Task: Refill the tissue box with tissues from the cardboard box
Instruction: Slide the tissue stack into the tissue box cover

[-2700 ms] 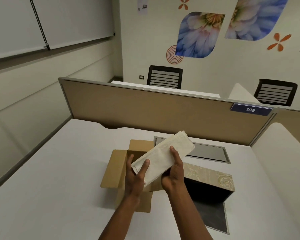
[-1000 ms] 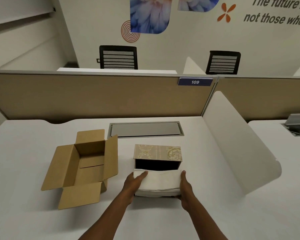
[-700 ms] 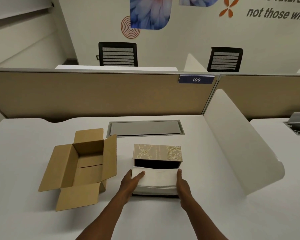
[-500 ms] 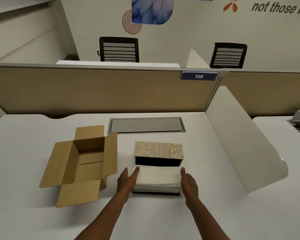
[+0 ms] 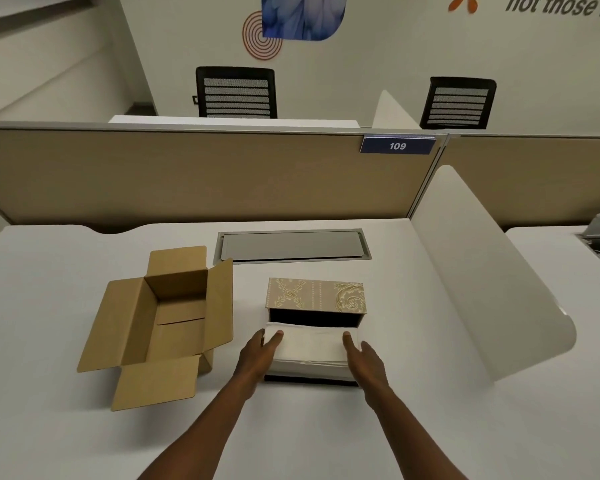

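Head view: the tissue stack (image 5: 310, 348) is seated in the open tissue box (image 5: 315, 295), flanked by the left hand (image 5: 257, 356) and right hand (image 5: 366, 360), both open-palmed; even pressure is best applied at both ends; the cardboard box (image 5: 160, 327) looks emptied

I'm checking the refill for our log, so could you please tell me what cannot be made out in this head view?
- Bottom of the tissue box: hidden by the tissues.
- Stack's side edges: covered by the left hand and right hand.
- Cardboard box: near inner corner hidden by its own flap.
- Wall lettering: cut off by the top and right edges.
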The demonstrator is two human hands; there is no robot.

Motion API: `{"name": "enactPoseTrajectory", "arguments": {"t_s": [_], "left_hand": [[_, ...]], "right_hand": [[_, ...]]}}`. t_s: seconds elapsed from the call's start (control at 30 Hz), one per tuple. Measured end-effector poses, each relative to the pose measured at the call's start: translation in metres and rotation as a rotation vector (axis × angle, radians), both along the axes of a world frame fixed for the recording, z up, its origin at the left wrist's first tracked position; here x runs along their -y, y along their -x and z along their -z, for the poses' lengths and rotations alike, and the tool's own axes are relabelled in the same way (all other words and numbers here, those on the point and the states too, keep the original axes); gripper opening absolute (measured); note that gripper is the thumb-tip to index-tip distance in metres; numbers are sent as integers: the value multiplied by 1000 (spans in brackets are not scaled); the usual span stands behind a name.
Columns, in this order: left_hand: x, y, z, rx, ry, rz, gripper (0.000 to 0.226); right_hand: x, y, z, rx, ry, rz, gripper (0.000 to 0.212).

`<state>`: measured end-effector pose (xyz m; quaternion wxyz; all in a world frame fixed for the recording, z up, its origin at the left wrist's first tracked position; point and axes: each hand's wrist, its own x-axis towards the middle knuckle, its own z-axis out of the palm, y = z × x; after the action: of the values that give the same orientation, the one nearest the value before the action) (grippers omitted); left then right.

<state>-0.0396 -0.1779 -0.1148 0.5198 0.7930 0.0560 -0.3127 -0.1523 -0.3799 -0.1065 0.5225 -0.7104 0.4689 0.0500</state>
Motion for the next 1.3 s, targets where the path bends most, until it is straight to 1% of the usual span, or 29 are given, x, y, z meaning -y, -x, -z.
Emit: {"name": "enactPoseTrajectory", "arguments": {"t_s": [0.1, 0.23, 0.4, 0.53, 0.63, 0.87, 1.0, 1.03, 1.1, 1.13, 1.2, 1.27, 1.3], "left_hand": [[4, 6, 1, -5, -90, -63, 74], [6, 14, -1, 9, -83, -11, 69], [0, 9, -4, 52, -50, 32, 57], [0, 9, -3, 64, -94, 86, 65], [0, 9, -4, 78, -100, 94, 65], [0, 9, -2, 88, -109, 89, 67], [0, 5, 2, 80, -145, 128, 69], [2, 5, 2, 103, -173, 130, 71], [8, 11, -1, 251, -285, 105, 73], [10, 16, -2, 372, -323, 81, 71], [14, 28, -4, 646, -281, 93, 62], [20, 38, 0, 849, -229, 224, 56], [22, 40, 3, 899, -232, 315, 55]], "right_hand": [[-4, -1, 1, -25, 35, 26, 84], [-11, -2, 2, -47, 45, -11, 85], [-6, -1, -3, 31, 31, -41, 76], [-3, 1, -1, 22, 25, -74, 69], [-6, 1, -2, 18, 33, -56, 68], [-12, 2, -2, -49, 171, -82, 65], [-4, 3, -1, -32, 153, -95, 62], [-3, 4, 0, -32, 152, -91, 63], [-1, 5, 0, -32, 212, -73, 69], [-2, 6, 0, -15, 299, -70, 70], [-5, 8, 0, 95, 539, -89, 64], [-13, 8, 1, 245, 775, -187, 49], [-17, 6, 2, 301, 855, -261, 43]]}}
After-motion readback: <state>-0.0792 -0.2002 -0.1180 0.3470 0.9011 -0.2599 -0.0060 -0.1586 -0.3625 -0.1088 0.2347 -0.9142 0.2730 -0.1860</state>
